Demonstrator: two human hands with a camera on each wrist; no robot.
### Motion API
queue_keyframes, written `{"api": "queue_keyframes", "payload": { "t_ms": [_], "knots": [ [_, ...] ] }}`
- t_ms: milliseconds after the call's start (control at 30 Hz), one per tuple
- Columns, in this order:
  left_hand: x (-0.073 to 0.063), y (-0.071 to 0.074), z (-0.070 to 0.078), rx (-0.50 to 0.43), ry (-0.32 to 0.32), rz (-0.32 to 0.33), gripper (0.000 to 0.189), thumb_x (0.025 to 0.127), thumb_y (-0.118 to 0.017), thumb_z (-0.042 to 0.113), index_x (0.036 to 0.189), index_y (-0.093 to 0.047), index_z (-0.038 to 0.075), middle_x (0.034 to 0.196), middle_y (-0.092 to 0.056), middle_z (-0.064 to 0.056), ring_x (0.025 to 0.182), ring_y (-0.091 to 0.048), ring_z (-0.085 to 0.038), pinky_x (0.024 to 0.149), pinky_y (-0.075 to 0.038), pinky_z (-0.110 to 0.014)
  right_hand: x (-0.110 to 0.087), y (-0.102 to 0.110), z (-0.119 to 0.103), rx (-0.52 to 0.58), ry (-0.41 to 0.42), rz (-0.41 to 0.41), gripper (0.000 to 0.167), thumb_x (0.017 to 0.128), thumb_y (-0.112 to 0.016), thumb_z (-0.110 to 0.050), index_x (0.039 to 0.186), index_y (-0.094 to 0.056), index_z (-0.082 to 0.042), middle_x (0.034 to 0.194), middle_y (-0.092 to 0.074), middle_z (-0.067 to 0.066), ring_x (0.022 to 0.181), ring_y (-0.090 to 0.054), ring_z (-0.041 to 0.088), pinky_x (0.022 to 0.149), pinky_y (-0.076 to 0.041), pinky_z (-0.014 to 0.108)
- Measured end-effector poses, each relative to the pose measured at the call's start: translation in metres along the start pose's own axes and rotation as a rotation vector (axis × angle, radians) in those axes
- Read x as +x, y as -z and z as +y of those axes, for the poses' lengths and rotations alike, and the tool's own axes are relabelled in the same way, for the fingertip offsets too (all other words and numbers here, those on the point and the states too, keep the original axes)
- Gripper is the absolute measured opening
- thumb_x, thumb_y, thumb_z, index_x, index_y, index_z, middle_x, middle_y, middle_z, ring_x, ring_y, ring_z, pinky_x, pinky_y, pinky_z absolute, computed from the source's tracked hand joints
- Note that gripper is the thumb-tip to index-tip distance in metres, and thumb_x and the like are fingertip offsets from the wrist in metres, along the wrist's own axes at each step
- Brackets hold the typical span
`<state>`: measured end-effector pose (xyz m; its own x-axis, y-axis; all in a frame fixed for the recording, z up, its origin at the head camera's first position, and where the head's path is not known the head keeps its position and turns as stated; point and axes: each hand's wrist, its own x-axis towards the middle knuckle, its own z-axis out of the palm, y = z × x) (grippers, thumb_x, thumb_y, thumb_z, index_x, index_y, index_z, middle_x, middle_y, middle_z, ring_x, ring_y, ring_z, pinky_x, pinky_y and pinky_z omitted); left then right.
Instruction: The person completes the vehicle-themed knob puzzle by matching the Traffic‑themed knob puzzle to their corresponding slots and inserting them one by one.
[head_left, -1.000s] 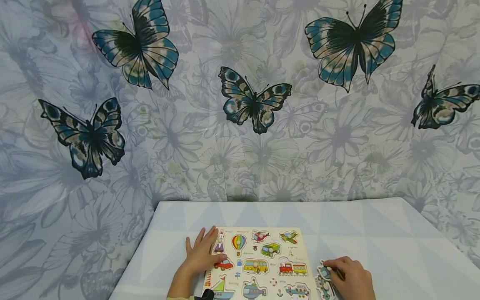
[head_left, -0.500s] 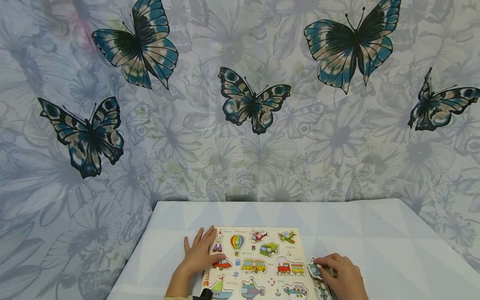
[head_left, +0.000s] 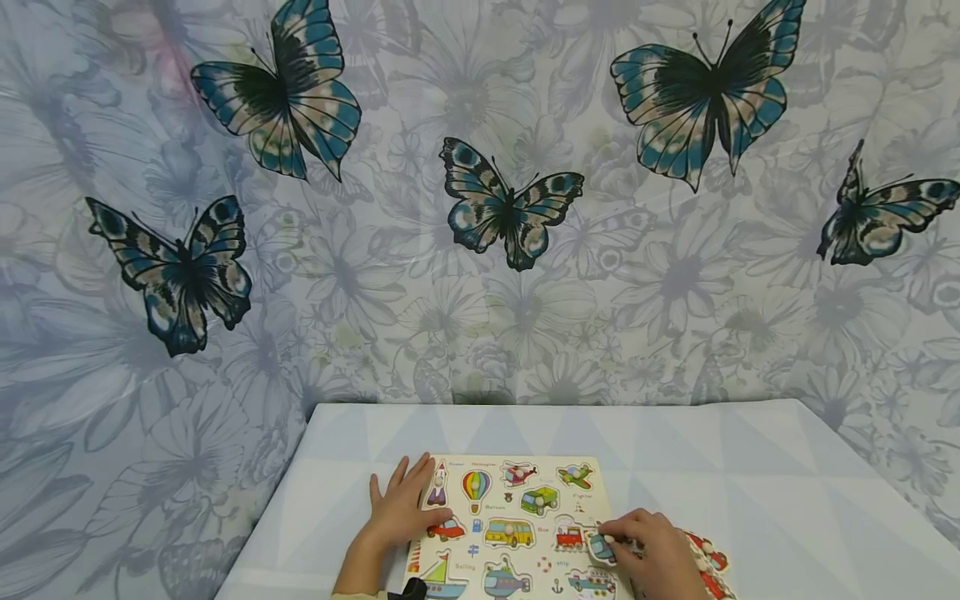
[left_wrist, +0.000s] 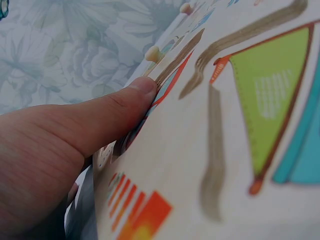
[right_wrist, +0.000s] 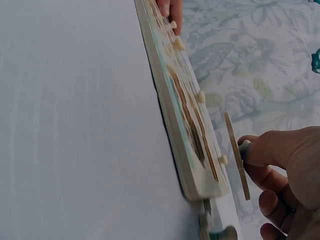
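Observation:
My left hand [head_left: 401, 512] rests on the left edge of a knobbed puzzle board [head_left: 551, 468], fingers spread and thumb over the red car [head_left: 448, 529]. In the left wrist view, the thumb [left_wrist: 117, 110] lies across the board's face. My right hand [head_left: 656, 552] pinches a bluish puzzle piece [head_left: 601, 547] by its knob over the board's right side, covering part of the train picture. The right wrist view shows this piece [right_wrist: 236, 155] edge-on and apart from the board, its knob between thumb and finger.
Loose reddish puzzle pieces [head_left: 708, 560] lie right of the board, partly hidden by my right hand. The board bears vehicle pictures, including a balloon [head_left: 476, 487], a bus [head_left: 510, 532] and a sailboat [head_left: 444, 579]. A patterned cloth [head_left: 390, 333] hangs behind the table [head_left: 750, 467].
My right hand has carried the bluish piece left from the loose pieces to over the board's right side. Reddish pieces now show behind it. My left hand keeps its place.

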<state>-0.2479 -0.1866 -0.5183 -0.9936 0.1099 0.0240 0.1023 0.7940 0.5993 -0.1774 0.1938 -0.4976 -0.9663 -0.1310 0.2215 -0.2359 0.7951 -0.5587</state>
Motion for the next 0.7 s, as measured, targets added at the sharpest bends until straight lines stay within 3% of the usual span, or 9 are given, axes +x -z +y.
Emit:
{"api": "queue_keyframes", "payload": {
  "t_ms": [233,500,700],
  "knots": [
    [0.0,-0.001,0.0,0.002,0.002,0.002,0.097,0.074,-0.083,0.051,0.153,-0.042,0.012,0.163,-0.034,-0.009,0.154,-0.015,-0.042,0.112,0.014,-0.076,0.0,-0.015,-0.017,0.038,0.072,-0.051,0.016,0.085,-0.078,-0.022,0.095,-0.077,-0.035,0.089,-0.066,-0.015,0.072,-0.044,-0.003,0.067,-0.03,0.028],
    [0.003,-0.002,-0.003,0.005,-0.005,0.004,0.098,0.074,-0.082,0.053,0.153,-0.042,0.012,0.164,-0.034,-0.008,0.154,-0.015,-0.042,0.112,0.013,-0.076,0.005,-0.032,-0.037,0.028,0.221,-0.086,0.011,0.085,-0.078,-0.026,0.093,-0.078,-0.033,0.087,-0.065,-0.014,0.072,-0.046,-0.001,0.061,-0.029,0.022],
    [0.002,-0.002,-0.004,-0.001,-0.009,-0.005,0.097,0.074,-0.081,0.054,0.153,-0.042,0.013,0.164,-0.032,-0.007,0.154,-0.014,-0.042,0.112,0.014,-0.076,0.01,-0.041,-0.054,0.084,0.24,-0.131,0.009,0.086,-0.077,-0.027,0.092,-0.078,-0.033,0.086,-0.064,-0.016,0.073,-0.043,-0.003,0.064,-0.028,0.024]
  ]
}}
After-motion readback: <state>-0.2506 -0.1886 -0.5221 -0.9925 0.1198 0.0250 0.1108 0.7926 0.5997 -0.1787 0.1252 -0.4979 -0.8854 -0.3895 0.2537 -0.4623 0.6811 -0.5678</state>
